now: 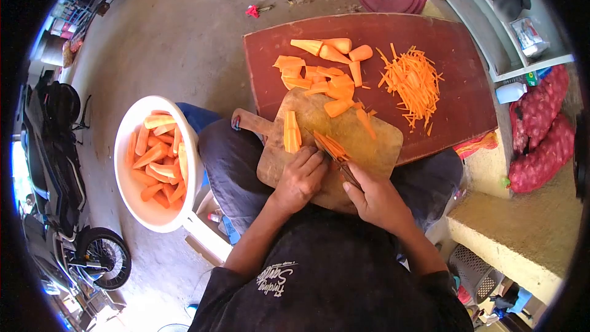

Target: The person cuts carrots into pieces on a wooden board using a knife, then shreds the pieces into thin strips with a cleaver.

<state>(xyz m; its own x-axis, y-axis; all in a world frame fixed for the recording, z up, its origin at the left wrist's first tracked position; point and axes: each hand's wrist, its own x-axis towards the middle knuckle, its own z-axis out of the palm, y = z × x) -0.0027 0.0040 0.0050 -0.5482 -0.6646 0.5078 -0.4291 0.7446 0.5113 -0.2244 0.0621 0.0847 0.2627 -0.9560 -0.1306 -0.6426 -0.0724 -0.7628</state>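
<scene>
A wooden cutting board (375, 147) with a handle lies across my lap and the edge of a red-brown table. My right hand (378, 200) is wrapped round the handle of a knife (337, 158), its blade beside thin orange carrot strips (330, 144). On the board's left part, my left hand (302, 175) is closed with fingertips pressed down next to the blade; what is under them is hidden. Just above it lie carrot slices (292, 132). Larger carrot pieces (338, 88) are heaped at the board's far edge. A pile of shredded carrot (413, 83) sits on the table.
The red-brown table (458, 107) extends beyond the board. At the left stands a white tub (125, 181) of peeled carrots (163, 163). Red net sacks (544, 154) lie at the right by a yellow ledge (510, 230). A motorcycle (101, 258) is at the far left.
</scene>
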